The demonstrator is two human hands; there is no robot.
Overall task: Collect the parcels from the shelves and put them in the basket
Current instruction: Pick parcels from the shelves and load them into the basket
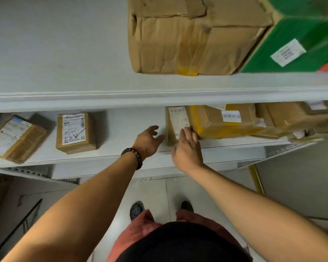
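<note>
A narrow brown parcel with a white label (175, 121) stands on the middle shelf (121, 129). My right hand (187, 148) lies flat against its front with straight fingers touching the label. My left hand (148, 140), with a bead bracelet at the wrist, hovers open just left of that parcel, fingers loosely spread, holding nothing. Two small labelled parcels sit further left on the same shelf, one (75, 132) upright and one (15, 138) turned at an angle. No basket is in view.
A yellow-taped parcel (222, 121) and more brown boxes (292, 116) crowd the shelf to the right. On the upper shelf (55, 53) sit a large brown carton (193, 35) and a green box (299, 38). My feet stand on the tiled floor (159, 191) below.
</note>
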